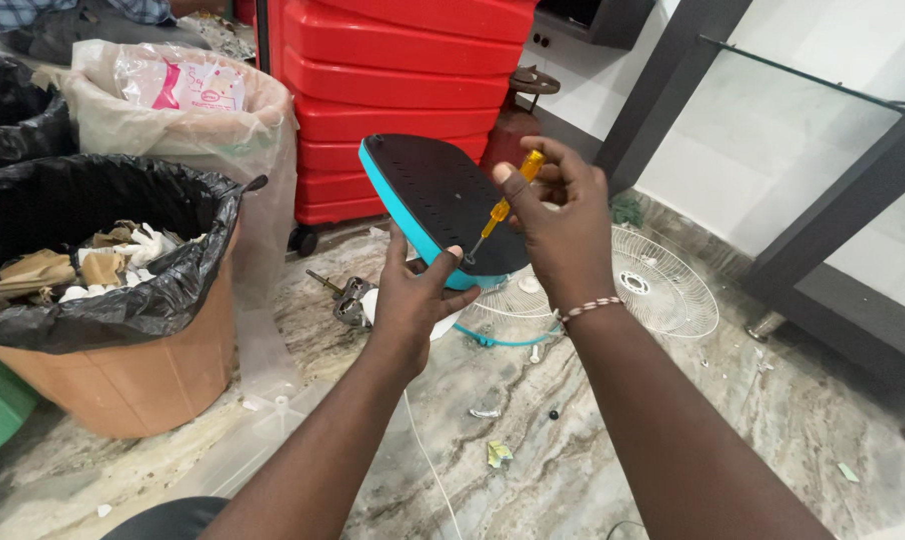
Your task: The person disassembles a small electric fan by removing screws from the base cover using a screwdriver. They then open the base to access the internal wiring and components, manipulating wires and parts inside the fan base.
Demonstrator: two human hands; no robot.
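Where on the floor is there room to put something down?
Bare marble floor lies right of the person's arms, below the white fan grille. It is crowded by the black-lined bin and beneath the hands, with metal parts and scraps.

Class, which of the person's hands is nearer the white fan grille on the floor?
Right. The right hand, holding a yellow screwdriver, is beside the fan grille; the left hand is farther left.

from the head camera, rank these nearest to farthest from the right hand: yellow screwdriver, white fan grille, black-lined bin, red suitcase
1. yellow screwdriver: gripped in the right hand, tip on the black underside of the blue appliance base.
2. white fan grille: on the floor just right of and below the hand.
3. red suitcase: standing behind, up and to the left.
4. black-lined bin: far left.
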